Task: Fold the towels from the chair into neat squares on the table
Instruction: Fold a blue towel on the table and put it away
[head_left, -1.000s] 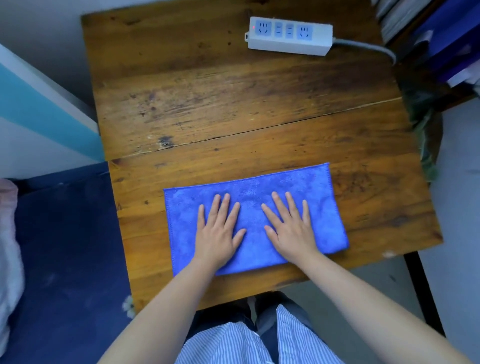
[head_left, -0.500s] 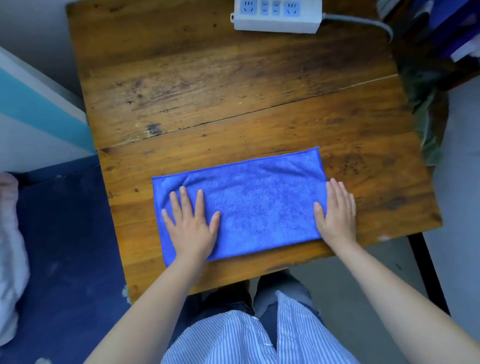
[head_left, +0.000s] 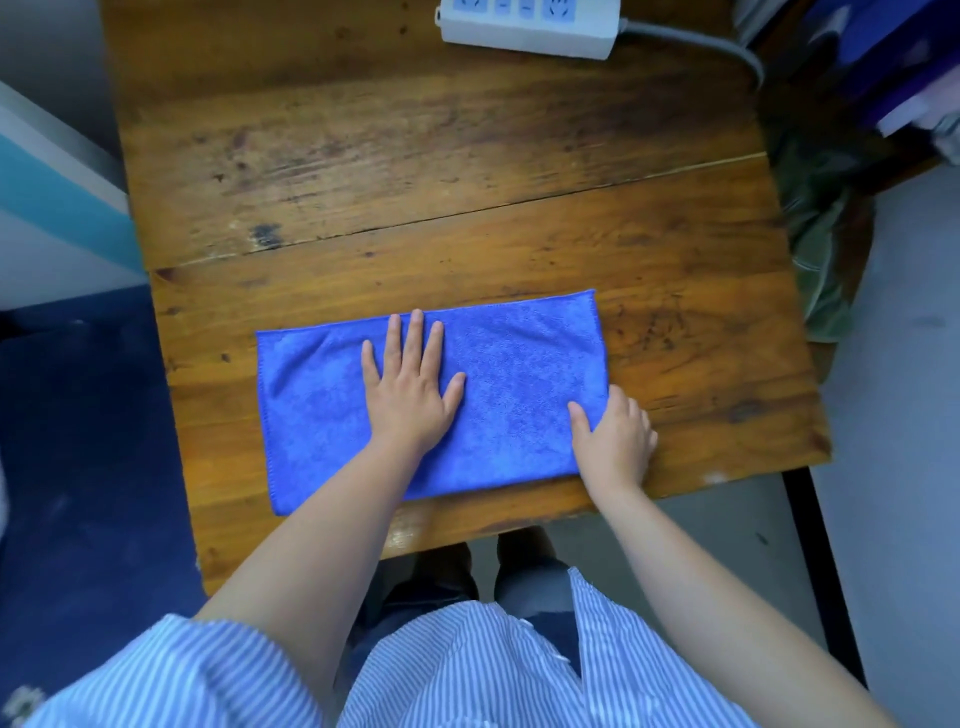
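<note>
A blue towel (head_left: 524, 374), folded into a long rectangle, lies flat near the front edge of the wooden table (head_left: 441, 182). My left hand (head_left: 410, 384) presses flat on the towel's middle with straight, spread fingers. My right hand (head_left: 615, 439) is at the towel's right edge near the front corner; its thumb lies on top of the cloth and its fingers are curled at the edge, pinching it.
A white power strip (head_left: 530, 26) with a grey cable sits at the table's far edge. Dark green cloth (head_left: 821, 249) hangs off the right side. A dark blue surface (head_left: 88, 441) lies to the left, and books are stacked at the top right.
My left hand slid from the towel's left part to its middle. My right hand went from lying flat at the right edge to pinching that edge near the front corner.
</note>
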